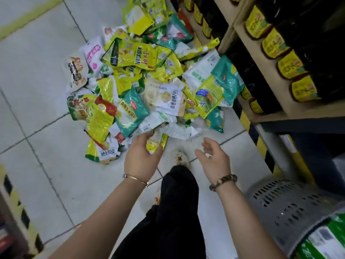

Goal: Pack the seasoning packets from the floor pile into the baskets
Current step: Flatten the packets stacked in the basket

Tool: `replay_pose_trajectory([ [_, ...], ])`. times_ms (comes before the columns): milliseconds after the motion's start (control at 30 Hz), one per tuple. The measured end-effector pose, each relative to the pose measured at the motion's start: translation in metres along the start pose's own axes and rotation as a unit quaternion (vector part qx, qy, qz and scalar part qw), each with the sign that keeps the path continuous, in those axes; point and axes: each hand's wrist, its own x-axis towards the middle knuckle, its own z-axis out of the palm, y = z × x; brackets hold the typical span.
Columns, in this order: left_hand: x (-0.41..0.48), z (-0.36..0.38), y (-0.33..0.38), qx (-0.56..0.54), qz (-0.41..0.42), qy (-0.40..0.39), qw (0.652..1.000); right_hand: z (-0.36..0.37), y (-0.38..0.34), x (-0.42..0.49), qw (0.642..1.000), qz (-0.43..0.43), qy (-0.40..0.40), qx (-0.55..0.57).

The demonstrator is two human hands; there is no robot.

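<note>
tiled floor (37, 75), seasoning packets (141, 86) heaped just beyond loosely spread, empty fingers (144, 136) of left hand (141, 158) and right hand (215, 162)

One wide-angle camera sits on the person's head, facing forward and down. The packet pile (149, 81) lies near, mid-frame.

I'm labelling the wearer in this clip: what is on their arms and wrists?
No sleeves or gloves show; both forearms are uncovered. The left wrist carries a thin rose-gold bangle with a small silver bead. The right wrist carries a bracelet of dark brown beads.
</note>
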Motion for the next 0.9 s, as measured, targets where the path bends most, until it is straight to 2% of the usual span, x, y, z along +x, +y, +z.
replay_pose_trajectory([
  [300,0.101,0.008,-0.027,0.013,-0.061,-0.005,0.998,0.048,-0.041,0.13,0.991,-0.029,-0.082,-0.1],
  [433,0.148,0.006,-0.061,0.063,-0.066,-0.023,0.996,0.084,-0.056,0.175,0.981,-0.05,-0.109,-0.153],
  [600,0.212,0.014,-0.12,0.098,-0.097,-0.07,0.988,0.125,-0.066,0.232,0.938,-0.151,-0.128,-0.284],
  [767,0.275,0.036,-0.168,0.231,-0.045,-0.129,0.963,0.161,-0.06,0.289,0.902,-0.171,-0.065,-0.391],
  [900,0.318,0.043,-0.192,0.219,-0.039,-0.099,0.97,0.182,-0.043,0.316,0.868,-0.159,-0.072,-0.465],
])
